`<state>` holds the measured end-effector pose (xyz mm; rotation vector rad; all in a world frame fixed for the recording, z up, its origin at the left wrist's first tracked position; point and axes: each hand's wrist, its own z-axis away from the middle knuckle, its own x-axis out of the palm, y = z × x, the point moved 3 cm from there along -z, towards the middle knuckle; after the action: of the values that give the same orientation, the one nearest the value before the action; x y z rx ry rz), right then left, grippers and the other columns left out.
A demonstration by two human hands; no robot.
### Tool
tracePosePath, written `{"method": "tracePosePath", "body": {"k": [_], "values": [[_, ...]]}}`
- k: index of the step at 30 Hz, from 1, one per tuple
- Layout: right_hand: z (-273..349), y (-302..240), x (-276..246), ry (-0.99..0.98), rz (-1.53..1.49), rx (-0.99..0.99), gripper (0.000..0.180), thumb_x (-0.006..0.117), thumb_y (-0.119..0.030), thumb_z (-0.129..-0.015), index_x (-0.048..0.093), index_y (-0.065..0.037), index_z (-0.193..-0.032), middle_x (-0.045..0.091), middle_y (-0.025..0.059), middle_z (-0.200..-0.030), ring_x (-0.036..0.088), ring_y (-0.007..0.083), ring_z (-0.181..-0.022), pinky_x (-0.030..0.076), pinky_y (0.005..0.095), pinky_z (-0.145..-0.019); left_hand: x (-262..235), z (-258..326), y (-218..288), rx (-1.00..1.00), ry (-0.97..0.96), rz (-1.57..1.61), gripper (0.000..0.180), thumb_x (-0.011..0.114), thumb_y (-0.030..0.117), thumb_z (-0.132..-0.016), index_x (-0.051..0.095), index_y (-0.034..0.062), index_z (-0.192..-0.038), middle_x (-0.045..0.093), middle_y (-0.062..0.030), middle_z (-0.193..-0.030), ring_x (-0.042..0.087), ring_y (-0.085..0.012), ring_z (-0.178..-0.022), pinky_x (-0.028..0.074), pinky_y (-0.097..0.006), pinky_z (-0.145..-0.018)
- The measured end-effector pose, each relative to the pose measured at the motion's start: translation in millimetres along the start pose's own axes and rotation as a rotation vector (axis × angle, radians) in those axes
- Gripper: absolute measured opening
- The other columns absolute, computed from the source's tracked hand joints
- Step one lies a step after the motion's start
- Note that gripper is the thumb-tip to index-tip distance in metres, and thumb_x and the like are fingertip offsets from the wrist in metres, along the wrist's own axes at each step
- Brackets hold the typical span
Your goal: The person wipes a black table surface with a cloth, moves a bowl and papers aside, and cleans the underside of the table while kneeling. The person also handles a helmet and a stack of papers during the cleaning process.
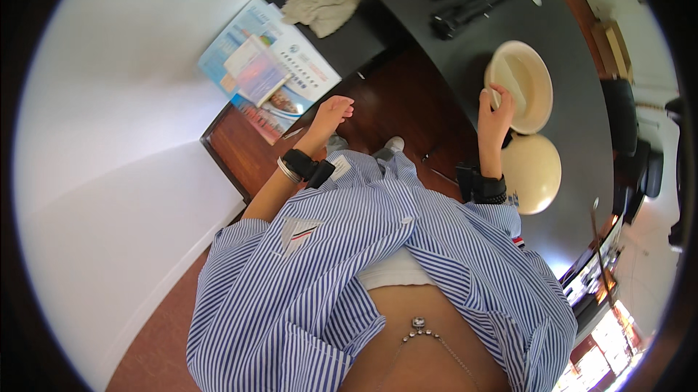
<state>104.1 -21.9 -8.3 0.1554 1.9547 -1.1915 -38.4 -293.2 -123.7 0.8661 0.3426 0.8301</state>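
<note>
My right hand (494, 117) grips the near rim of a cream bowl (525, 83) standing on the black table (465, 50). A second cream bowl (532, 172) lies upside down just below it, beside my right wrist. My left hand (331, 116) hangs free over the dark wooden floor, fingers loosely together, holding nothing. It is nearest to the stack of printed papers (269, 69) on a low black surface. Both wrists wear dark bands.
A crumpled beige cloth (321, 7) lies on the low black surface behind the papers. Black rod-like tools (472, 0) rest at the far side of the table. A white wall fills the left. Dark chairs (631, 138) stand at the right.
</note>
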Motion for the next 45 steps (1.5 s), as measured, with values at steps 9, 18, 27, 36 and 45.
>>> {"method": "tracePosePath", "body": {"k": [9,18,27,36,45], "values": [[3.7,-71.4,163.6,-0.416,-0.087,-0.204,0.026,0.061,-0.019,-0.074,0.055,-0.003,-0.095,0.055,0.0131,-0.092,0.051,0.0251,-0.087,0.041,0.033,-0.077,-129.3,58.7,-26.8,-0.089,0.313,0.113,0.034,0.043,0.034,-0.086,0.054,0.0061,-0.101,0.056,-0.0039,-0.091,0.053,-0.0127,-0.085,0.04,-0.026,-0.074],[29.6,-55.4,317.2,-1.048,-0.009,-0.21,0.039,0.063,-0.026,-0.07,0.05,0.001,-0.095,0.057,0.0196,-0.085,0.056,0.032,-0.079,0.045,0.0366,-0.069,-186.5,61.9,-90.4,-0.201,0.588,0.299,0.027,0.045,0.028,-0.085,0.054,0.0063,-0.099,0.056,-0.0023,-0.086,0.054,-0.011,-0.077,0.041,-0.023,-0.066],[32.3,-70.8,363.8,-1.373,0.032,-0.086,0.047,0.062,-0.029,-0.07,0.047,0.004,-0.1,0.059,0.0161,-0.08,0.06,0.0261,-0.074,0.046,0.0305,-0.067,-208.0,16.5,-99.6,-0.158,0.694,0.163,0.029,0.051,0.02,-0.082,0.052,-0.0016,-0.102,0.056,-0.0064,-0.089,0.053,-0.013,-0.079,0.042,-0.026,-0.07],[55.1,-103.9,386.1,-1.442,-0.078,0.037,0.053,0.061,-0.03,-0.072,0.044,0.006,-0.107,0.055,0.0133,-0.088,0.056,0.0216,-0.079,0.045,0.0288,-0.065,-204.9,-18.5,-80.9,-0.032,0.623,0.271,0.043,0.057,0.014,-0.076,0.041,-0.0066,-0.11,0.054,-0.0117,-0.097,0.053,-0.0178,-0.085,0.042,-0.028,-0.074],[58.7,-122.8,382.2,-1.518,0.047,0.052,0.042,0.057,-0.035,-0.078,0.055,0.005,-0.089,0.057,0.0103,-0.075,0.056,0.0161,-0.062,0.044,0.0273,-0.057,-201.7,-18.7,-67.5,-0.213,0.638,0.346,0.037,0.065,0.021,-0.073,0.044,-0.002,-0.092,0.05,-0.0074,-0.082,0.049,-0.014,-0.071,0.041,-0.025,-0.057]]}}
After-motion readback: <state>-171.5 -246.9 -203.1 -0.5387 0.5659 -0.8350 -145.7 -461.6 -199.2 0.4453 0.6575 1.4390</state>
